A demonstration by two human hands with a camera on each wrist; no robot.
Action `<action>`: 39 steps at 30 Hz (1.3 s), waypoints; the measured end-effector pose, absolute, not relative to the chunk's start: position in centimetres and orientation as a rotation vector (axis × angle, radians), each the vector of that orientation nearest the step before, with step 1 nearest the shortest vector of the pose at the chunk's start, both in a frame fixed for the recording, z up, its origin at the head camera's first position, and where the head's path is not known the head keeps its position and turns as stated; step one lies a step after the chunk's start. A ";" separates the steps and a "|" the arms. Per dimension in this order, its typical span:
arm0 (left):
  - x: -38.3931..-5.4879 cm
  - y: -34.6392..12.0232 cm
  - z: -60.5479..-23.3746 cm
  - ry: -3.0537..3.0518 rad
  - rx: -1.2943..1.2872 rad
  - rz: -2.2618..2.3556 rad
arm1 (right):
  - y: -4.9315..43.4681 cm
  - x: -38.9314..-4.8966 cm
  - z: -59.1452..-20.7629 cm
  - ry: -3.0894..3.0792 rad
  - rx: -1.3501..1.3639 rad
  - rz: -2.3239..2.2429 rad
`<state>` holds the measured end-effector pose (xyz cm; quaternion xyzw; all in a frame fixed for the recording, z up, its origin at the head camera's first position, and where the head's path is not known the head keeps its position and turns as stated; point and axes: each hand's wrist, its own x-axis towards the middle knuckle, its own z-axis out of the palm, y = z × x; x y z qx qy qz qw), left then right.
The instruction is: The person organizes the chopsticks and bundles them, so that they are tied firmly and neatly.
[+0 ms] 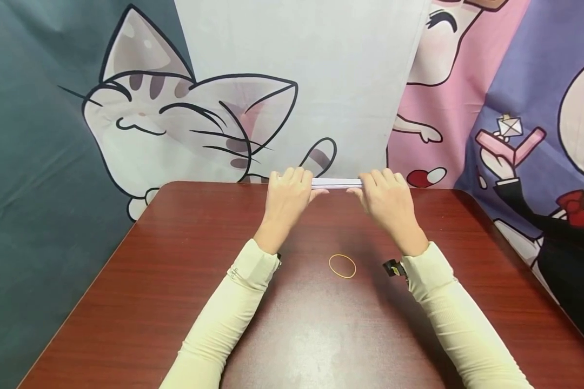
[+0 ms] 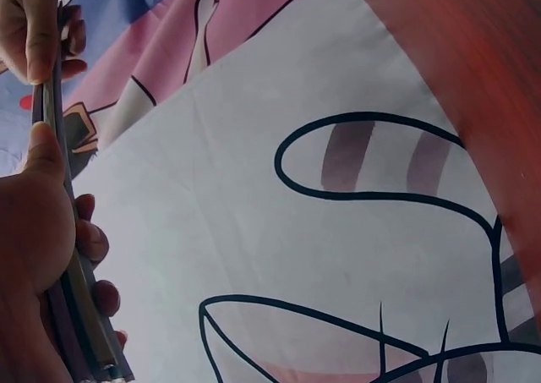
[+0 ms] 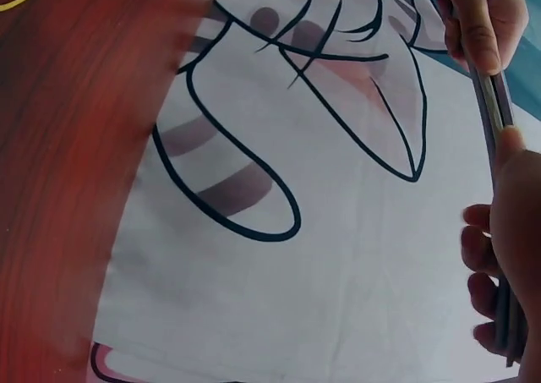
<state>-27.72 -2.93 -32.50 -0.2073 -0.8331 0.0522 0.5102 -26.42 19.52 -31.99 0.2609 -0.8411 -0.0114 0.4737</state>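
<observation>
Both hands hold a bundle of long, thin, straight sticks [image 1: 337, 183] level over the table's far edge. My left hand [image 1: 287, 200] grips its left part and my right hand [image 1: 387, 201] its right part, with a short pale stretch showing between them. In the left wrist view the sticks [image 2: 91, 315] lie side by side, the left thumb along one face and the fingers curled round the other. The right wrist view shows the right hand [image 3: 517, 222] gripping the same way. What kind of sticks they are I cannot tell.
A yellow rubber band [image 1: 343, 266] lies on the reddish-brown table [image 1: 175, 281], between the forearms and nearer than the hands. Behind the table hangs a cartoon-printed cloth [image 1: 360, 65]. A small black device [image 1: 394, 268] sits at the right wrist.
</observation>
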 end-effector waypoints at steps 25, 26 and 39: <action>-27.8 -2.8 -32.2 -1.849 -0.511 0.096 | 18.6 -27.5 -33.0 -1.673 0.454 0.032; -27.8 -2.7 -32.1 -1.840 -0.509 0.092 | 18.5 -27.4 -33.0 -1.676 0.440 0.033; -27.9 -2.8 -31.7 -1.870 -0.467 0.064 | 17.2 -27.2 -33.0 -1.713 0.340 0.105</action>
